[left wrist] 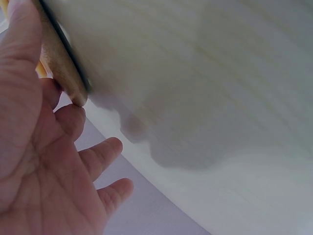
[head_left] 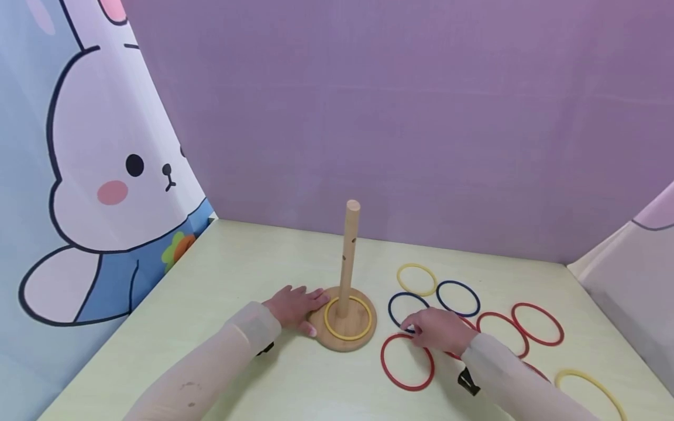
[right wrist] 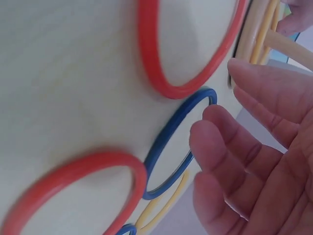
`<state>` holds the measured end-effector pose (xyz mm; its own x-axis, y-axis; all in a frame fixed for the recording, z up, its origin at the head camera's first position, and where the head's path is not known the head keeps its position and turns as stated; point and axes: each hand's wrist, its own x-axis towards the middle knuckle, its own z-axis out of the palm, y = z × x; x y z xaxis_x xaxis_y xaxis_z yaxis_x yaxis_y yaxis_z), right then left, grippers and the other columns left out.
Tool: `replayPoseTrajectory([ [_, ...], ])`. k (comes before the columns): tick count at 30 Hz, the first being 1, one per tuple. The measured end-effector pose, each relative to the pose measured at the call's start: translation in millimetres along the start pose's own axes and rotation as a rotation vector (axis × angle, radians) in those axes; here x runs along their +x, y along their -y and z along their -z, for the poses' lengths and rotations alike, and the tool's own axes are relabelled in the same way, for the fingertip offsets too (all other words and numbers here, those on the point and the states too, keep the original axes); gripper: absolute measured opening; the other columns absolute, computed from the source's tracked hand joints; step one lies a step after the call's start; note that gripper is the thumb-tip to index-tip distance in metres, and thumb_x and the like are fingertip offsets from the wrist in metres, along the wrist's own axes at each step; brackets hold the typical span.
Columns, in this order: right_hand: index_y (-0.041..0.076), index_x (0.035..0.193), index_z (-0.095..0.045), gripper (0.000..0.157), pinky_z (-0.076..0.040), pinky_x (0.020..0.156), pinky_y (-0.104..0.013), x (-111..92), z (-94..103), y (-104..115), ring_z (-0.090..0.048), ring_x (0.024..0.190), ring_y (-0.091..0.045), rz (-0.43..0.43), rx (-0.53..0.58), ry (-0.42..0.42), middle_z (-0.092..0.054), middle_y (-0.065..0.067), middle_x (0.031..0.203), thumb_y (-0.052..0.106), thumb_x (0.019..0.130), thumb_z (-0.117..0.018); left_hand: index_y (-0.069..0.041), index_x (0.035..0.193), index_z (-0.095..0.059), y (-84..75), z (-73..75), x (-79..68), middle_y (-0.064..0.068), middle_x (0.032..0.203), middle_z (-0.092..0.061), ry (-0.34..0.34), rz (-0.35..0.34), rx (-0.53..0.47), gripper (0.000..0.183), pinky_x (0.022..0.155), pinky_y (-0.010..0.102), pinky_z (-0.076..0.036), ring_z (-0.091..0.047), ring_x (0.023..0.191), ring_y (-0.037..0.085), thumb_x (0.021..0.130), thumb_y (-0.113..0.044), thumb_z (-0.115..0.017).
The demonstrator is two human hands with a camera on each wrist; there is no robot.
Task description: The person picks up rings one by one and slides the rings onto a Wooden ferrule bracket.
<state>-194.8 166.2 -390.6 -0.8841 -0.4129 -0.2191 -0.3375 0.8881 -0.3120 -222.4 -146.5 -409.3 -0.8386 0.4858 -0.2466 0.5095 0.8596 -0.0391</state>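
A wooden ring-toss stand has an upright post (head_left: 348,257) on a round base (head_left: 344,346). A yellow ring (head_left: 347,339) lies around the foot of the post. My left hand (head_left: 295,307) rests at the base's left side, fingers spread, with fingertips at the base edge (left wrist: 68,81) in the left wrist view. To the right, my right hand (head_left: 439,328) is over a blue ring (head_left: 390,310), fingers loosely bent and nothing between them. Close by its fingertips in the right wrist view are that blue ring (right wrist: 164,137) and a red ring (right wrist: 178,92).
Several rings lie on the table around my right hand: a red ring (head_left: 381,358) in front, a yellow ring (head_left: 417,265) and another blue ring (head_left: 458,282) behind, more red ones rightward, and a yellow ring (head_left: 592,381) near the right forearm. A purple curtain (head_left: 395,117) hangs behind.
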Motion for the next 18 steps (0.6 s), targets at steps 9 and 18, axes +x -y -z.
replayPoseTrajectory([
  [9, 0.018, 0.102, -0.074, 0.026, -0.04, 0.056, -0.024, -7, -7.8, -11, -0.047, 0.063, -0.01, 0.006, -0.034, -0.056, -0.053, 0.01, 0.068, 0.006, 0.078, -0.077, -0.021, 0.149, -0.036, -0.4, 1.9, 0.4, 0.0, 0.152, -0.036, -0.001, 0.005, -0.005, 0.084, 0.107, 0.052, -0.032, -0.041, 0.132, 0.035, 0.079, -0.055, -0.068],
  [18, 0.018, 0.104, -0.073, 0.029, -0.042, 0.057, -0.024, -7, -12.6, -19, -0.048, 0.065, -0.013, -0.042, 0.027, -0.026, -0.054, 0.007, 0.07, 0.008, 0.077, -0.079, -0.02, 0.149, -0.036, -1.5, 1.4, 3.0, 0.0, 0.152, -0.036, 0.01, 0.003, -0.021, 0.085, 0.107, 0.053, -0.031, -0.039, 0.133, 0.036, 0.079, -0.055, -0.068],
])
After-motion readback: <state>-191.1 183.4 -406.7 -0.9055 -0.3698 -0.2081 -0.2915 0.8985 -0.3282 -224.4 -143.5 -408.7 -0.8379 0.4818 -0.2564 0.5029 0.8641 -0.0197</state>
